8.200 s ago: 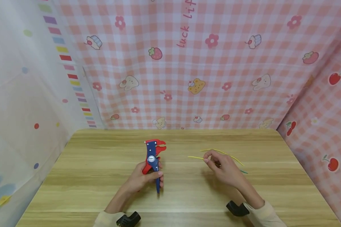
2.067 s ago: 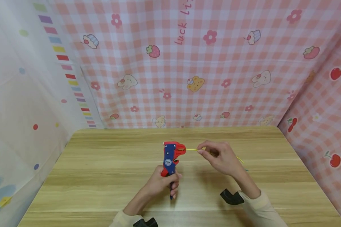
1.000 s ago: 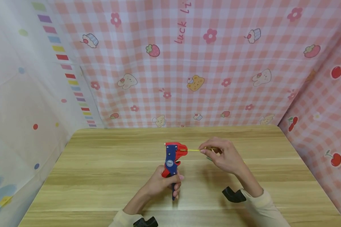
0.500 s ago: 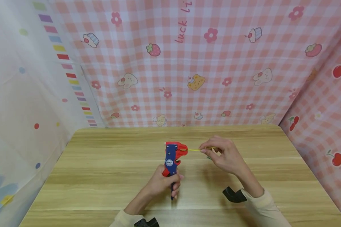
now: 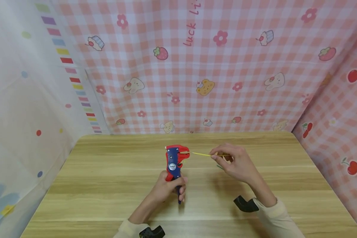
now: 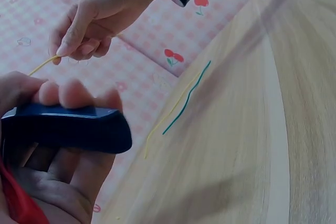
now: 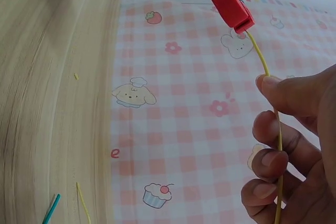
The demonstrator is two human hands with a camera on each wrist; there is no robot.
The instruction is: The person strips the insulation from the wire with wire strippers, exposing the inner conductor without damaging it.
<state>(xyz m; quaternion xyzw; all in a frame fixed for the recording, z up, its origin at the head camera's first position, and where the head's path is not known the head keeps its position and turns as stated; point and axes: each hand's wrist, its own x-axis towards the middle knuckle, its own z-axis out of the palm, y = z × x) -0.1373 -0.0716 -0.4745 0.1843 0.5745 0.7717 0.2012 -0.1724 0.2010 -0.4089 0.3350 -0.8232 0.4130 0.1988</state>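
Left hand point(image 5: 169, 189): yours, fingers curled round the handle of the red-and-blue pliers point(image 5: 173, 162). You held these upright above the table, blue handle across your palm, red jaws to the right and slightly parted. A round white badge sat on the blue body.

Right hand point(image 5: 233, 164): yours, thumb and forefinger pinching one yellow wire point(image 5: 201, 154). Its pale tip stood just beside the mouth of the pliers; the head view showed a narrow gap between them. The wire's other end ran back along your curled lower fingers.

Sleeves: two, cream; left sleeve point(image 5: 131, 229), right sleeve point(image 5: 281, 218). At each wrist you wore a black camera, left camera point(image 5: 153, 232) and right camera point(image 5: 245, 204).

Table point(image 5: 107, 180): one, wood-grained, bearing the loose items. On it, beyond your right hand, lay a second yellow wire point(image 6: 176, 106) and a teal wire point(image 6: 184, 107), close together. A tiny yellow scrap point(image 7: 76, 76) lay apart from them.

Cloths, surrounding your table: pink checked cloth point(image 5: 178, 69) behind, printed with cupcakes, strawberries and flowers; white spotted cloth point(image 5: 20, 105) at left; cherry-printed cloth point(image 5: 339, 142) at right.
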